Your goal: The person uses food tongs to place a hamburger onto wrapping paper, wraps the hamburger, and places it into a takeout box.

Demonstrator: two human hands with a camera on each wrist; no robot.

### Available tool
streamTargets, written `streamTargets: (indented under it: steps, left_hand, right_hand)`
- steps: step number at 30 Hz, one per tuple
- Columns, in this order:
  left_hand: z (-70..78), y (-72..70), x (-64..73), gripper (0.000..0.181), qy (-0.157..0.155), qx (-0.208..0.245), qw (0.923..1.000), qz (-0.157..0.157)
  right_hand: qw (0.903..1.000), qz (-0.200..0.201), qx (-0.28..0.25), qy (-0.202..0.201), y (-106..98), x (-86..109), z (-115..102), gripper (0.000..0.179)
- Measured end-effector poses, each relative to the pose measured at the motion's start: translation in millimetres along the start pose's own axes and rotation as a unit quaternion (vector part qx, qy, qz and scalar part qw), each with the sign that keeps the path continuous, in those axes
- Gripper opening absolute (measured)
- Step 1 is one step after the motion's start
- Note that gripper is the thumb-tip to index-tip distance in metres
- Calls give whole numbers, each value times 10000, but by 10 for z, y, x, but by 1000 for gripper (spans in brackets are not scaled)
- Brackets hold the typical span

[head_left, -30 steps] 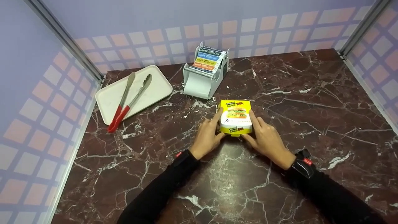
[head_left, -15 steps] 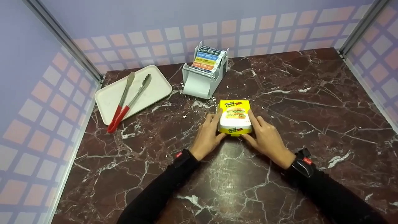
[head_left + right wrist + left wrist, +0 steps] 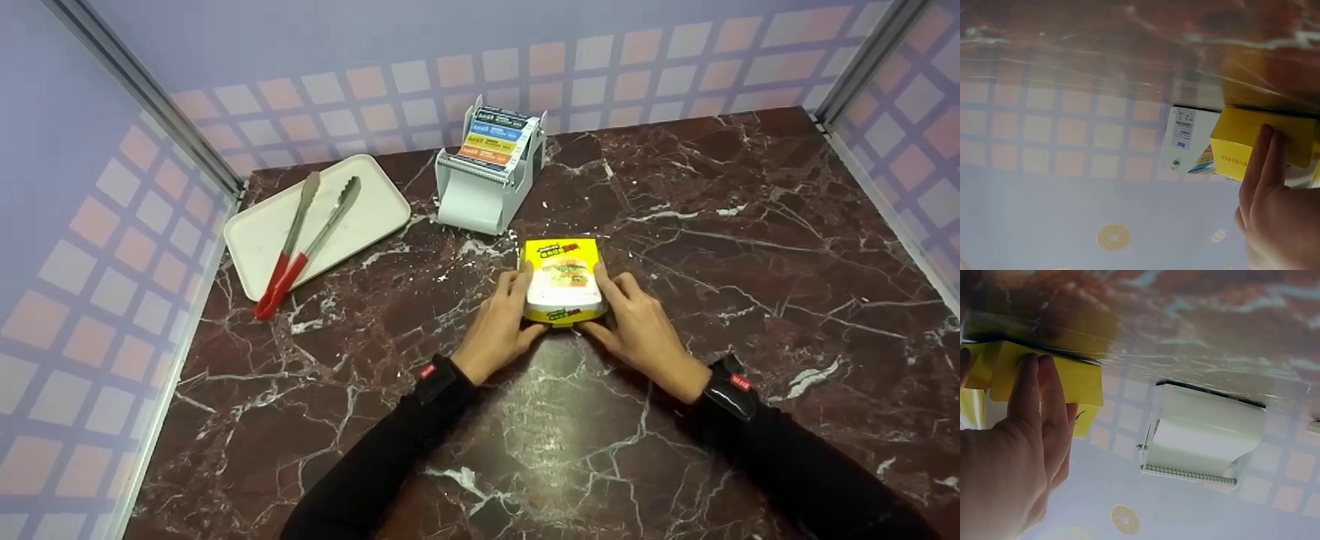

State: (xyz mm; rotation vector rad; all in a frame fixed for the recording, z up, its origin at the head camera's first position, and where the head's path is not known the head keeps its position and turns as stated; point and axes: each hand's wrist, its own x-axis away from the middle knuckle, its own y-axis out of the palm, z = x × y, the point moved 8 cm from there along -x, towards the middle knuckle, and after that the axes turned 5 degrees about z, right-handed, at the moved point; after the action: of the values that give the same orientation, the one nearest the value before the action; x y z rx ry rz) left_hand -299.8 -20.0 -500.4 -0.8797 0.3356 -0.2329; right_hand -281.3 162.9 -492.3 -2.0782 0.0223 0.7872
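A yellow and white burger box [image 3: 562,281] with a burger picture on its lid sits closed on the dark marbled table, between both hands. My left hand [image 3: 495,322] presses its left side, fingers laid along the wall and the thumb at the front corner. On the opposite side, my right hand [image 3: 641,330] touches the box the same way. Straight fingers [image 3: 1027,394] lie flat on the yellow side in the left wrist view. The right wrist view likewise has straight fingers [image 3: 1264,152] against the box. Its far side is hidden in the head view.
Behind the box stands a white label dispenser [image 3: 480,202] with a roll of coloured labels. To the left, tongs [image 3: 300,240] with red handles lie on a white tray [image 3: 375,217], handles over its edge. Tiled-pattern walls [image 3: 450,71] enclose the table at the back and sides.
The head view has shifted slightly. Both hands stay at the box's sides, and the box keeps about the same place on the table.
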Motion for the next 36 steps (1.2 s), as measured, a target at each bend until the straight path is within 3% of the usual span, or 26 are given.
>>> streamTargets:
  steps: [7, 14, 22, 28, 32, 36]
  left_hand:
    - [-7, 18, 10, 103, -51, 5, 9999, -141]
    - [51, 0, 12, 106, 164, 285, 9994, 44]
    - [54, -85, -37, 97, 350, 562, 9973, 307]
    - [23, -160, -90, 88, 320, 670, 9965, 373]
    - [-10, -129, -98, 89, 118, 583, 9980, 198]
    - [-33, -74, -90, 88, -108, 803, 9967, -114]
  right_hand:
    - [9994, -19, -216, -284, 3, -40, -16, 90]
    - [9986, -222, -198, -435, 13, -79, -6, 94]
    - [9932, 124, -743, -887, -167, -157, -35, 90]
    - [9891, -234, -1364, -506, -230, -233, 31, 80]
    - [9861, -540, -1568, -117, -188, -256, 79, 72]
    - [9818, -662, -1775, 133, -141, -259, 79, 66]
